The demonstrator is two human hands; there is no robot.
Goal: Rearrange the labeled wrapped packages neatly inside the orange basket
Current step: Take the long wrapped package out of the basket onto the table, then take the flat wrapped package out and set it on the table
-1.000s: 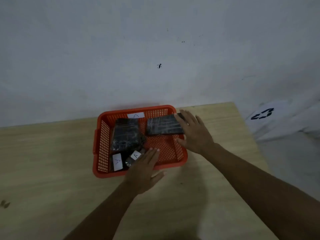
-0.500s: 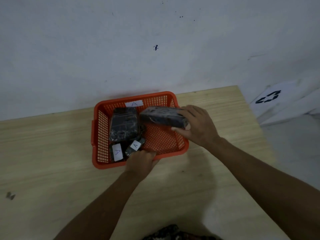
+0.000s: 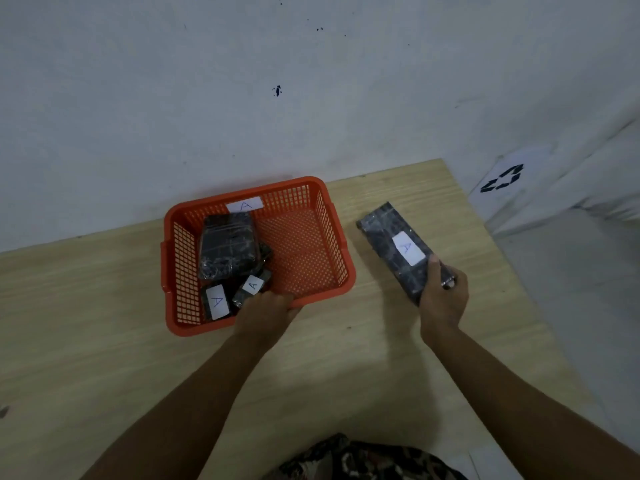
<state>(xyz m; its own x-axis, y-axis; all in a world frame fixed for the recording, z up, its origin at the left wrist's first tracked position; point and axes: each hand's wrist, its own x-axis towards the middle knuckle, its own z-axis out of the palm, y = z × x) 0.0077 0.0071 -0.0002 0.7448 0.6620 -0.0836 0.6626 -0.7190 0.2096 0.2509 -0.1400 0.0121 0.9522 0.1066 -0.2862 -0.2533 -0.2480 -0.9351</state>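
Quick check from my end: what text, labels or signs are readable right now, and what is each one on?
"A": white label on the far wall of the orange basket, label at.
"A": label on the long package in the right hand.
"A": label on the small package at the basket's near-left corner.
"A": label on the tilted small package by the left hand.
Recycling arrows, no words: white surface right of the table.
The large package shows no readable label.

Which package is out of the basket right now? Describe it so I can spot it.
Look right of the orange basket, on the wooden table. The long dark wrapped package lies there, gripped by the right hand. It alone is outside, its white A label face up.
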